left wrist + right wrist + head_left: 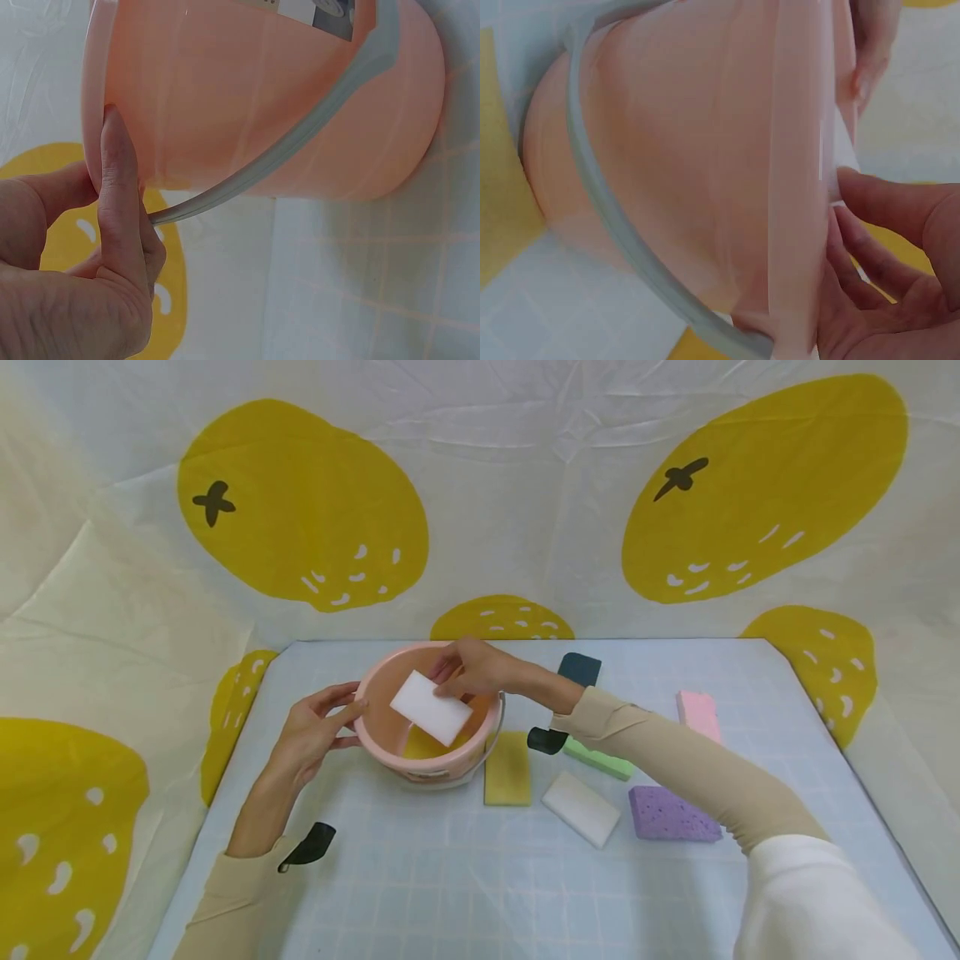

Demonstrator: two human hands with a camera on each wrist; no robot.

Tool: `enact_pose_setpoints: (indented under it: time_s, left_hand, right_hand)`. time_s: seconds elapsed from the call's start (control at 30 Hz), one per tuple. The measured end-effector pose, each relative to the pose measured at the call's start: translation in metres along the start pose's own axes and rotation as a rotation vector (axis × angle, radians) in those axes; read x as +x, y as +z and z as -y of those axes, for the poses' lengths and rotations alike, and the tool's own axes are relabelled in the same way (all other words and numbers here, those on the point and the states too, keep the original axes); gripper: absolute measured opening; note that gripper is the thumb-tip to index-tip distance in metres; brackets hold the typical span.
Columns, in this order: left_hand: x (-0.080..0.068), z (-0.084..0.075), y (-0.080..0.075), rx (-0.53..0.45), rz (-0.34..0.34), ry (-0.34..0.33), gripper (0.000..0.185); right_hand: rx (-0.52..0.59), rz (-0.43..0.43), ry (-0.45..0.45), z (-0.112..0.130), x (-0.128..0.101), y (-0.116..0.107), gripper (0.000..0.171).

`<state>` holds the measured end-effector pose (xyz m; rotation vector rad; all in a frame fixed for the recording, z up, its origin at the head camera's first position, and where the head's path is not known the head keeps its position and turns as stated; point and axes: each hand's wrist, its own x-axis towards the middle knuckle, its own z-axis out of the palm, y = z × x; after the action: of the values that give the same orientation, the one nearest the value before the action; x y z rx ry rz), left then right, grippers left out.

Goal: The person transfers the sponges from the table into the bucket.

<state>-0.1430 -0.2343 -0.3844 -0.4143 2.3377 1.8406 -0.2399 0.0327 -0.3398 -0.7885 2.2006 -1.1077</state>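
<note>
Two hands on one pink bucket (427,752), head view: bucket sits left of table centre. Right hand (472,668) pinches a white sponge (431,707) over the opening, tilted, partly inside. Yellow sponge (422,745) lies on the bucket floor under it. Left hand (311,735) at the bucket's 9 o'clock, fingers and thumb curled on the rim. Loose sponges from 3 to 5 o'clock of the bucket: yellow, white, green, purple, pink, dark one behind.

Left wrist view: thumb (120,202) pressed on the pink wall near the rim; grey handle (300,135) hangs across the side.

Right wrist view: blurred; fingers (885,202) at the rim, touching a white edge. Grip width unclear here.
</note>
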Motion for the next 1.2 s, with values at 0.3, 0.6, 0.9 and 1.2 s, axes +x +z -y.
enact_pose_setpoints:
  time_s: [0.3,0.6,0.9,1.2]
  left_hand:
    - [0.0,0.0,0.0,-0.012,0.008,0.0,0.06]
    - [-0.001,-0.001,0.0,-0.01,0.016,0.004,0.06]
    - [-0.001,0.0,0.001,-0.001,0.018,-0.008,0.06]
    - [-0.001,-0.001,0.001,0.026,-0.001,-0.03,0.062]
  right_hand:
    - [-0.031,0.035,-0.018,0.002,0.011,0.017,0.026]
    - [-0.146,0.066,-0.064,-0.006,0.022,0.031,0.022]
    - [-0.149,0.178,0.019,-0.011,0.025,0.042,0.021]
    - [-0.174,0.232,0.087,-0.013,0.026,0.049,0.024]
